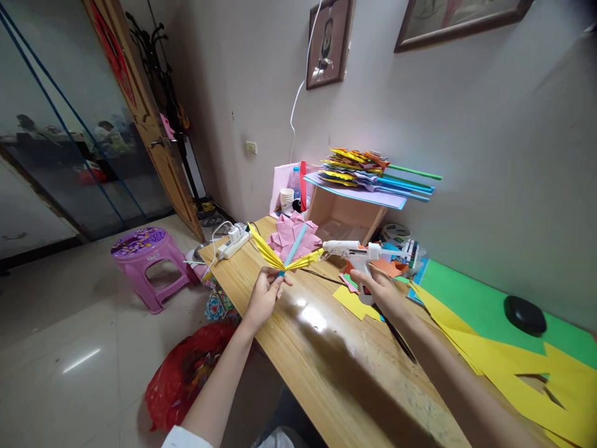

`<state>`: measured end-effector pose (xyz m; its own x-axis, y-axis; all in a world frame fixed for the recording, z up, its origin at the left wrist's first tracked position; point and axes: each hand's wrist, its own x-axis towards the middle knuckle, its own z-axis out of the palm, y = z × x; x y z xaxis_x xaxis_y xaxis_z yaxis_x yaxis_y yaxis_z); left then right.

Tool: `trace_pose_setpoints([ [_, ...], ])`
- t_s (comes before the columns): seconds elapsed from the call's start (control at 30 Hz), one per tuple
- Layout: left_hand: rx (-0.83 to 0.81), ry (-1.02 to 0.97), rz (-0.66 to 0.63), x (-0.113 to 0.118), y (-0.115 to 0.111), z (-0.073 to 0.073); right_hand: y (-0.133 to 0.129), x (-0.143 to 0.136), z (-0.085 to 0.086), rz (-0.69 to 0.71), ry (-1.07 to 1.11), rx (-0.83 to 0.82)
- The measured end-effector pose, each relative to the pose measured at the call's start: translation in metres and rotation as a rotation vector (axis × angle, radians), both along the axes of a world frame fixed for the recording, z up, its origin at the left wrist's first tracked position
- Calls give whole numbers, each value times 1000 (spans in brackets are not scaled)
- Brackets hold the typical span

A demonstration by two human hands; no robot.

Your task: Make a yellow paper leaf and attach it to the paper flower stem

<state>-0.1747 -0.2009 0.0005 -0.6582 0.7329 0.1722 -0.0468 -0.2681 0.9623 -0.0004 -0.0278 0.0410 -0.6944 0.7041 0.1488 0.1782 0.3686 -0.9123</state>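
Between the fingers of my left hand [267, 292] is the lower end of a blue stick [295, 244] with a folded yellow paper fan [265, 249] spread to both sides of it. My right hand [380, 287] is wrapped round the handle of a white hot glue gun [349, 250]. Its nozzle points left, close to the right tip of the yellow paper. A glue stick pokes out of the gun's back. Behind the fan lies a pink folded paper flower [291, 235] on the wooden table [308, 354].
Finished paper flowers on sticks [359, 171] lie atop a wooden box [345, 218]. A power strip [234, 242] is at the table's left edge. Yellow paper sheets [504, 367] and a black mouse [525, 315] lie right. A red bag [186, 373] and pink stool [158, 267] stand on the floor.
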Motion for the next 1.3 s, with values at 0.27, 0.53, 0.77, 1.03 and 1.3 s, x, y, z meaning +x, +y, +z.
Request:
trace_pose_setpoints([
  [0.27,-32,-41,-46,11,3,1,-32,-5,25,102,90,43],
  [0.53,-32,-49,-82,26,7,2,-46,-17,24,168,3,305],
  [0.77,-19,-31,-97,26,10,-1,-45,-14,21,169,-31,316],
  [1.03,-35,-13,-56,22,12,0,-45,-11,21,183,-59,312],
  [1.3,12,8,166,-14,-7,-5,-15,-10,-11,-209,160,108],
])
